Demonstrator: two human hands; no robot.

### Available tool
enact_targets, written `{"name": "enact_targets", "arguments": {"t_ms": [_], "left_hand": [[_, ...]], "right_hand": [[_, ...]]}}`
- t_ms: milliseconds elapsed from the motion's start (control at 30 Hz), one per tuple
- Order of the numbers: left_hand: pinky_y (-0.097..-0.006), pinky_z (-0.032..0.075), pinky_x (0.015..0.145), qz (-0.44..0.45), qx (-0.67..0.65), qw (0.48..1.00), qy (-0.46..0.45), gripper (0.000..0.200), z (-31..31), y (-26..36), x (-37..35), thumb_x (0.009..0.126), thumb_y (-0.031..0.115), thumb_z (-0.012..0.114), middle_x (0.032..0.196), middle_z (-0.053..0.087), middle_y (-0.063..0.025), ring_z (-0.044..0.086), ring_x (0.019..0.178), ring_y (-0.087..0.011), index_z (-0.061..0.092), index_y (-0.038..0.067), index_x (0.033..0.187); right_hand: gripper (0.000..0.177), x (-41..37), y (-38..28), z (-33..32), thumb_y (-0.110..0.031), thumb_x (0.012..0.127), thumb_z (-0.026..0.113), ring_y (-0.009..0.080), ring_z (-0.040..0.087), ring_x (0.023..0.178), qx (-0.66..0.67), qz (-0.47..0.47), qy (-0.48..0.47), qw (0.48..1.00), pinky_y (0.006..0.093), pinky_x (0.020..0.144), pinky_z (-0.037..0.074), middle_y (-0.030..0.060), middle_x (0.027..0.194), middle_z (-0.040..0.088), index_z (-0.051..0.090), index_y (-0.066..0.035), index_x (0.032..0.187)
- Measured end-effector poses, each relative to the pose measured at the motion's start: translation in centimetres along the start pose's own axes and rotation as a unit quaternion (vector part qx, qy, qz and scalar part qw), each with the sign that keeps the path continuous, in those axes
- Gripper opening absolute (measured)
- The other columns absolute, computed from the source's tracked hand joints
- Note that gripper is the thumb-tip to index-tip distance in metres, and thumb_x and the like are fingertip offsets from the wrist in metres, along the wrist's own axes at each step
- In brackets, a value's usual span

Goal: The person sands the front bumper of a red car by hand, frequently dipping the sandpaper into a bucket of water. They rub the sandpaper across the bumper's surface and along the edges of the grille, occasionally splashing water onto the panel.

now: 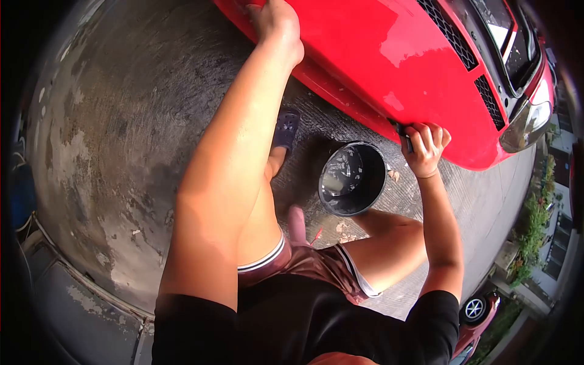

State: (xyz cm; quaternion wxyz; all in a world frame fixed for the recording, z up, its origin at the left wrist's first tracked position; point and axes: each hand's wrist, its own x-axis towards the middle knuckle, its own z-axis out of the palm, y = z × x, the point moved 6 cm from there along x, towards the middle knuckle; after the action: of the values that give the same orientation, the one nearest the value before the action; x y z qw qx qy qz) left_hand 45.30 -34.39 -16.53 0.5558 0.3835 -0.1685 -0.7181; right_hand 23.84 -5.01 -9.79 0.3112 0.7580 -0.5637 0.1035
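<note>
My right hand (424, 146) is at the edge of a red car panel (377, 67), its fingers curled around a small dark thing (406, 139) that I cannot make out. My left hand (275, 23) is at the top of the view, against the panel's far end, with its fingers mostly hidden. Between my knees and the car stands a black bucket (384, 182) with some water in it. The panel has a smooth, glossy surface that looks wet in places.
Black mesh grilles (450, 33) and a headlight (536, 117) are on the car. A dark clog (286, 129) is on my foot on the wet concrete (103, 134). Dry leaves (394, 176) lie by the bucket. Another red car (480, 319) and plants (535, 234) are at the right.
</note>
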Motion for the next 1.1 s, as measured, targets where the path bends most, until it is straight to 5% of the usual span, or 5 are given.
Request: {"name": "enact_targets", "arguments": {"t_ms": [100, 500, 733, 933, 1100], "left_hand": [[-0.0418, 0.015, 0.133, 0.052, 0.179, 0.977, 0.101, 0.091, 0.4, 0.4, -0.8, 0.110, 0.052, 0.048, 0.180, 0.003, -0.0175, 0.010, 0.165, -0.0308, 0.001, 0.003, 0.170], [-0.0485, 0.019, 0.131, -0.037, 0.179, 0.973, 0.140, 0.100, 0.3, -1.2, -1.4, 0.105, 0.064, 0.046, 0.178, 0.004, -0.0208, 0.011, 0.165, -0.0361, 0.001, 0.005, 0.171], [-0.0506, 0.031, 0.126, 0.005, 0.108, 0.986, 0.130, 0.098, 0.6, -0.5, -1.8, 0.103, 0.058, 0.052, 0.176, 0.012, -0.0253, 0.027, 0.159, -0.0404, 0.006, 0.003, 0.170], [-0.0549, 0.030, 0.126, -0.009, 0.138, 0.975, 0.172, 0.098, 1.1, -0.2, -1.9, 0.102, 0.060, 0.051, 0.175, 0.014, -0.0277, 0.027, 0.158, -0.0452, 0.006, 0.007, 0.171], [-0.0553, 0.030, 0.126, 0.035, 0.161, 0.968, 0.191, 0.095, 1.3, -0.3, -2.6, 0.104, 0.060, 0.049, 0.173, 0.020, -0.0283, 0.031, 0.156, -0.0466, 0.010, 0.005, 0.170]], "right_hand": [[0.029, 7.1, -3.7, 3.0, -0.022, 0.067, 0.082, 0.0208, 0.061, 0.096, 0.020, -0.015, -0.010, 1.000, 0.0452, 0.090, 0.041, -0.0045, 0.093, 0.064, 0.070, -0.021, 0.093], [0.024, 0.2, 0.6, -0.7, -0.014, 0.070, 0.087, 0.0231, 0.066, 0.089, 0.009, 0.007, -0.033, 0.999, 0.0408, 0.090, 0.038, -0.0007, 0.087, 0.068, 0.069, -0.015, 0.085], [0.026, 13.1, -7.3, 5.3, -0.020, 0.072, 0.085, 0.0221, 0.059, 0.089, -0.023, -0.022, -0.019, 0.999, 0.0427, 0.087, 0.040, -0.0011, 0.083, 0.057, 0.065, -0.019, 0.088], [0.021, -3.6, 1.8, -0.6, -0.023, 0.074, 0.085, 0.0220, 0.064, 0.091, -0.044, 0.073, 0.017, 0.996, 0.0411, 0.088, 0.038, -0.0035, 0.086, 0.067, 0.065, -0.020, 0.080], [0.017, 8.3, -5.0, 3.9, -0.024, 0.077, 0.077, 0.0215, 0.058, 0.086, -0.019, -0.030, 0.005, 0.999, 0.0418, 0.087, 0.039, -0.0034, 0.083, 0.057, 0.062, -0.021, 0.083]]}}
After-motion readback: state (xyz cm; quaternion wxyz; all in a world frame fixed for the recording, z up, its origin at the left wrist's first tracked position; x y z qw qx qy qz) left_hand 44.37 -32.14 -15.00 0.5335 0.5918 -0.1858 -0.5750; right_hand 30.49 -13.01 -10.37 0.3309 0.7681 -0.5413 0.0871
